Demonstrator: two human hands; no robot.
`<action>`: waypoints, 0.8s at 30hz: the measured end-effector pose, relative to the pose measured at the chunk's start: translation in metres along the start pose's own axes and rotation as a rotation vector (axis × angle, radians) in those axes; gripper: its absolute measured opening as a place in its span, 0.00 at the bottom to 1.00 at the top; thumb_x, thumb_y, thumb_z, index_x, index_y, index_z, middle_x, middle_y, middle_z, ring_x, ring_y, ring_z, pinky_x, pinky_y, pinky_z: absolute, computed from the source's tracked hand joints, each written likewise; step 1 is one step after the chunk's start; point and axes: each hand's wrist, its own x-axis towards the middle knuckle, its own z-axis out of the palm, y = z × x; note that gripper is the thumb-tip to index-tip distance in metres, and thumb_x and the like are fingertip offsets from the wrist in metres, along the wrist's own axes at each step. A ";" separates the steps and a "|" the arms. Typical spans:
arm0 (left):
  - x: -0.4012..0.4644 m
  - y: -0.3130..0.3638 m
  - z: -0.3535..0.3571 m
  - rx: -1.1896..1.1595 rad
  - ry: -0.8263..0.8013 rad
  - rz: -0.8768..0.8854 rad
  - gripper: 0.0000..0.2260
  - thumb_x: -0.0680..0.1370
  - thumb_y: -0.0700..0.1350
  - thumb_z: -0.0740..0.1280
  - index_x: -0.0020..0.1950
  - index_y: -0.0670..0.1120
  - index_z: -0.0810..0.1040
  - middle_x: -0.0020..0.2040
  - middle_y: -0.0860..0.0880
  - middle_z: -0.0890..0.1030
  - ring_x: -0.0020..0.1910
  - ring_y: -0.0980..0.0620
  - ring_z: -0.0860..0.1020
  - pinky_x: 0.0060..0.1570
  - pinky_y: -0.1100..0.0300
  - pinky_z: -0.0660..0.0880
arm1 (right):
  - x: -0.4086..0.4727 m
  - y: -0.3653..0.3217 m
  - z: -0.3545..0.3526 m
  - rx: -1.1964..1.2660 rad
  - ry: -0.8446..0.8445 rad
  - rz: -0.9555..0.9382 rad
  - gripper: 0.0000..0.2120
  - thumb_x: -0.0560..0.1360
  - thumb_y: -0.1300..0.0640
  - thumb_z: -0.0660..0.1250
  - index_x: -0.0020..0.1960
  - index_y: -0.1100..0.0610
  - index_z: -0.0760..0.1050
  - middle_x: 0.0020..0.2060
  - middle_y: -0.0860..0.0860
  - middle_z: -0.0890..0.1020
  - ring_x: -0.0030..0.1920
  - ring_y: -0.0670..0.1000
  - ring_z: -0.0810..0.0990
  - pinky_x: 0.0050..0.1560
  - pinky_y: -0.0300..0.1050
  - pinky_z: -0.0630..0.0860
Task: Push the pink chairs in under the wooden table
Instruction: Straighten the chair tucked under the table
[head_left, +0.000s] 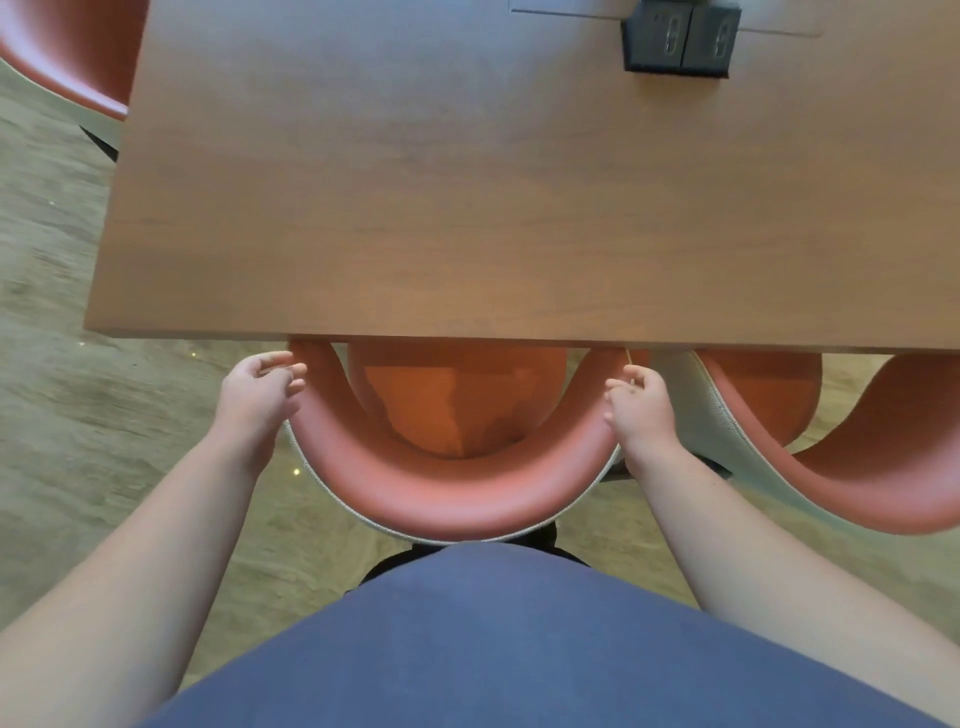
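Observation:
A pink chair (452, 499) with a curved backrest stands right in front of me, its seat partly under the near edge of the wooden table (467, 208). My left hand (260, 395) rests on the outside of the chair's left arm, fingers loosely curled and apart. My right hand (636, 405) sits against the outside of the right arm in the same loose way. Neither hand wraps the rim. A second pink chair (857, 467) stands to the right, seat partly under the table. A third pink chair (67, 57) is at the table's far left.
A black power socket box (680, 39) sits on the table at the far right, next to a grey flap. My blue shirt fills the bottom of the view. Beige floor (78, 441) lies open on the left.

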 end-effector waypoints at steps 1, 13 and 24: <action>-0.011 0.005 0.000 -0.006 -0.024 0.029 0.12 0.79 0.36 0.59 0.53 0.50 0.77 0.56 0.45 0.84 0.48 0.51 0.83 0.52 0.52 0.79 | -0.010 -0.004 -0.003 0.065 -0.021 -0.016 0.19 0.77 0.63 0.58 0.66 0.52 0.71 0.57 0.51 0.83 0.50 0.48 0.82 0.52 0.50 0.81; -0.144 0.044 0.066 -0.202 -0.129 0.242 0.12 0.81 0.35 0.58 0.56 0.45 0.79 0.48 0.44 0.86 0.48 0.48 0.87 0.46 0.54 0.81 | -0.063 -0.032 -0.076 0.177 -0.328 -0.341 0.18 0.78 0.68 0.56 0.59 0.51 0.75 0.42 0.52 0.87 0.44 0.50 0.86 0.45 0.43 0.81; -0.279 0.015 0.248 -0.147 -0.135 0.215 0.13 0.81 0.34 0.57 0.57 0.45 0.79 0.47 0.44 0.87 0.46 0.47 0.87 0.40 0.55 0.81 | -0.013 0.003 -0.229 -0.010 -0.534 -0.444 0.16 0.78 0.62 0.58 0.59 0.45 0.74 0.44 0.45 0.86 0.47 0.54 0.84 0.48 0.51 0.82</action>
